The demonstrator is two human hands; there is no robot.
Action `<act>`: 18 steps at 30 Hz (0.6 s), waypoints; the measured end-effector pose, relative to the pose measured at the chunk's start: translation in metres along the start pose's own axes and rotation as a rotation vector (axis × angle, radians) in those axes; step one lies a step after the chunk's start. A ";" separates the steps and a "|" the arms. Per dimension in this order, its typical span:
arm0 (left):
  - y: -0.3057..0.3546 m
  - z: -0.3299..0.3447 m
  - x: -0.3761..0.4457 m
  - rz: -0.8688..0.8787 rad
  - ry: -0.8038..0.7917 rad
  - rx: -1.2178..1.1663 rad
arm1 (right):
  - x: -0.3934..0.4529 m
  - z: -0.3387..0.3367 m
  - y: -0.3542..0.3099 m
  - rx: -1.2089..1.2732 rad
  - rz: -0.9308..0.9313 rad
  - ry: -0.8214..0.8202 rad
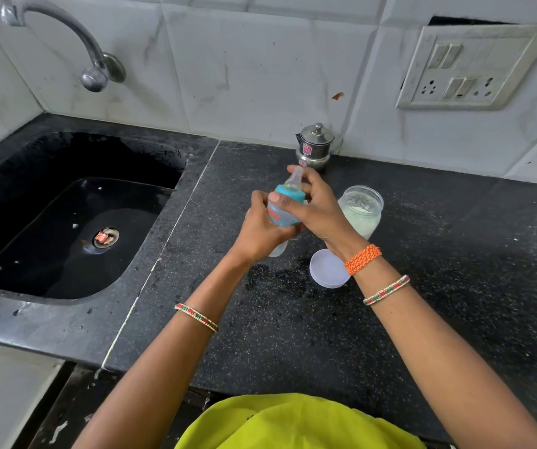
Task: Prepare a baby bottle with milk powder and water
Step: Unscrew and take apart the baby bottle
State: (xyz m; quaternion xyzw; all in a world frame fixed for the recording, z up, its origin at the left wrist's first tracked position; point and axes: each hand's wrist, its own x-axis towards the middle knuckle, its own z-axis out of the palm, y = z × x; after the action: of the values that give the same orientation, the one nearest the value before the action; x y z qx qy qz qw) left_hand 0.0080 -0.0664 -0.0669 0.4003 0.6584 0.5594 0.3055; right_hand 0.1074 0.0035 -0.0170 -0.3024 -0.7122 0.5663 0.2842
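Baby bottle (pixel 281 215), mid-worktop: left hand (pixel 260 228) grips body, right hand (pixel 315 209) grips teal collar (pixel 289 192); keep upright, turn collar squarely.

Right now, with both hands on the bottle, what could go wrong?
The uncapped clear jar of white powder stands close beside the right hand; that wrist could tip it. The clear baby bottle with turquoise collar is held tilted above the black speckled counter; a loose collar may leak.
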 end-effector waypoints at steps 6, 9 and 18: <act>-0.009 -0.004 -0.003 -0.068 -0.093 0.040 | 0.004 -0.006 0.006 -0.064 0.156 -0.154; -0.012 -0.009 -0.008 -0.091 -0.152 -0.012 | 0.003 -0.004 0.015 -0.061 0.218 -0.075; -0.024 -0.045 -0.013 -0.215 -0.497 -0.286 | 0.007 -0.018 0.017 0.465 0.161 -0.275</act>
State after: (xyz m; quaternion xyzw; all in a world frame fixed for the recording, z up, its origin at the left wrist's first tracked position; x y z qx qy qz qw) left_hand -0.0283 -0.1017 -0.0828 0.4060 0.5167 0.4957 0.5679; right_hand 0.1180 0.0232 -0.0299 -0.2048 -0.5688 0.7709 0.2007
